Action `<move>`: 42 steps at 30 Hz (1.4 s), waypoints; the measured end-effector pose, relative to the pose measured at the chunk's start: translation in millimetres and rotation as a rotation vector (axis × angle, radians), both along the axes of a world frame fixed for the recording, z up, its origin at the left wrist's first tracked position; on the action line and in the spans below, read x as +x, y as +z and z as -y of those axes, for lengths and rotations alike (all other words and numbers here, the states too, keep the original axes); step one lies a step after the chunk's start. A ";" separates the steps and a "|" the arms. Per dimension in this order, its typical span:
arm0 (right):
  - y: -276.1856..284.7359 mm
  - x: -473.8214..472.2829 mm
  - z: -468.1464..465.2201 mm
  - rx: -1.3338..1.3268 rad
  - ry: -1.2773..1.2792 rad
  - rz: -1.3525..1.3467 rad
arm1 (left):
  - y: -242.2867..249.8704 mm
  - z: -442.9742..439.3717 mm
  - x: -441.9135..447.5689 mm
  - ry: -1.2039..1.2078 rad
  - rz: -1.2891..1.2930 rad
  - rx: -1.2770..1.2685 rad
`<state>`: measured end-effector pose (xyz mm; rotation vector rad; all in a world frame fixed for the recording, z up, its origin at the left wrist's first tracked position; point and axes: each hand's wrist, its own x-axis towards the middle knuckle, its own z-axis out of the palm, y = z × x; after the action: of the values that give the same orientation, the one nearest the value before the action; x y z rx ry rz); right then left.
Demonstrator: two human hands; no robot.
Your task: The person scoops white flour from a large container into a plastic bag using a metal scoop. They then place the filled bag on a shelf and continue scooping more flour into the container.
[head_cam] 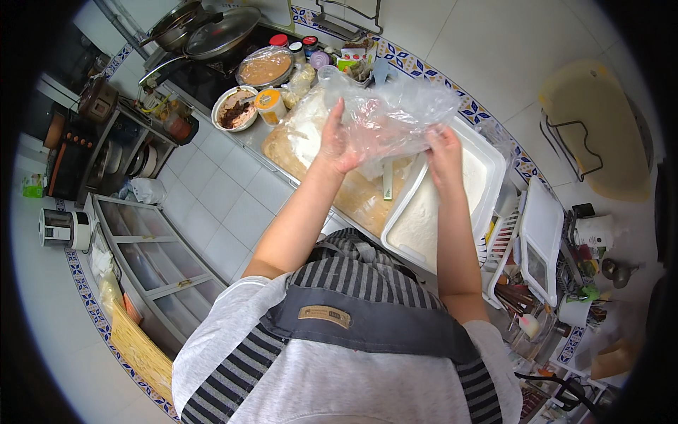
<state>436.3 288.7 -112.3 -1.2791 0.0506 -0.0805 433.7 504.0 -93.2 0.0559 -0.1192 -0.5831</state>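
Note:
A crumpled clear plastic bag [402, 119] is held up over the floured work board. My left hand [339, 140] is at its left side, thumb raised; the fingers show blurred through the film, and I cannot tell whether they are inside or behind it. At the lower right edge of the bag, my right hand [445, 148] pinches the film. Under the bag lies the light-brown board [360, 204], with white flour [306, 130] on its left part. A white and green strip-like object [387, 183] rests there. Beneath my right forearm, pale dough fills a white rectangular tub [492, 159].
Left of the board stand a bowl of filling [233, 108], a yellow-labelled tub [270, 106] and a film-covered bowl [265, 66]. A lidded pan [222, 34] sits on the stove behind. A white dish rack [503, 238] is close on the right.

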 end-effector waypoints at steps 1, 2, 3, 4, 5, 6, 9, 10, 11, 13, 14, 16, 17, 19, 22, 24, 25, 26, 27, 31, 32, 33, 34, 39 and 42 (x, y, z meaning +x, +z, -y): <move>-5.1 -1.5 -7.9 -0.096 0.034 -0.070 | -3.0 4.6 -3.0 -0.011 -0.021 -0.020; -9.1 -3.5 -16.4 -0.192 0.066 -0.146 | -6.6 8.4 -4.9 -0.109 0.089 -0.129; -10.6 -6.1 -22.7 -0.275 0.088 -0.215 | -10.1 14.2 -4.1 0.015 0.113 0.153; -10.5 -10.0 -29.3 -0.364 0.024 -0.156 | -13.4 19.1 -2.5 0.138 0.135 0.435; -7.1 -14.8 -31.8 -0.544 -0.098 -0.027 | -16.5 21.0 -1.7 0.250 0.175 0.725; -2.2 -20.4 -33.6 -0.731 -0.245 0.055 | -18.8 22.1 -1.1 0.297 0.122 0.729; 16.6 -35.6 -31.9 -0.898 -0.300 0.408 | -21.2 25.5 -3.6 0.542 0.228 0.962; 18.9 -39.5 -34.3 -0.857 -0.154 0.505 | -20.6 27.3 -5.7 0.487 0.305 0.918; 18.3 -43.1 -37.7 -0.812 -0.010 0.594 | -20.0 30.7 -8.4 0.428 0.323 0.877; 9.4 -44.5 -47.0 -0.762 0.031 0.525 | -19.9 35.8 -14.5 0.329 0.317 0.744; 2.0 -41.4 -52.3 -0.748 0.085 0.527 | -21.2 37.1 -17.5 0.307 0.293 0.654; -10.7 -33.3 -54.3 -0.724 0.022 0.528 | -27.0 33.7 -20.1 0.384 0.331 0.479; -15.7 -28.4 -56.0 -0.697 -0.006 0.486 | -32.0 29.8 -20.3 0.329 0.334 0.389; -20.6 -29.5 -58.9 -0.366 0.101 0.358 | -46.6 21.4 -19.2 0.248 0.338 0.179; -15.5 -35.3 -69.6 0.166 0.294 0.113 | -73.5 12.8 -21.6 0.181 0.204 0.178; -10.7 -48.4 -81.6 0.257 0.343 -0.150 | -86.0 5.7 -21.5 0.134 0.099 0.700; -9.2 -55.6 -86.2 0.296 0.355 -0.284 | -88.6 1.6 -19.5 0.113 0.127 0.932; -11.4 -66.5 -93.6 0.390 0.419 -0.354 | -88.4 -1.5 -16.0 0.087 0.172 1.207; -14.1 -74.8 -99.5 0.475 0.483 -0.433 | -86.4 -4.5 -12.9 0.087 0.244 1.459; -22.4 -87.4 -107.7 0.921 0.859 -0.555 | -68.3 -13.0 -10.8 0.204 0.447 2.227; -23.1 -91.0 -108.1 1.112 0.913 -0.578 | -64.6 -17.3 -13.0 0.247 0.439 2.332; -21.5 -91.9 -106.4 0.918 0.900 -0.628 | -61.7 -22.0 -16.1 0.250 0.486 2.448; -19.7 -96.7 -105.8 0.814 0.870 -0.658 | -60.2 -24.2 -19.1 0.340 0.387 2.431; 5.4 -104.0 -91.6 0.524 0.923 -0.492 | -64.4 -46.6 -30.1 0.563 0.248 2.314; 14.2 -108.6 -90.4 0.350 1.037 -0.485 | -67.5 -59.2 -37.4 0.634 0.224 2.189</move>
<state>327.7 379.1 -98.2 -0.8249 -0.1791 1.0835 396.3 563.2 -160.7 2.1974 0.3668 0.1827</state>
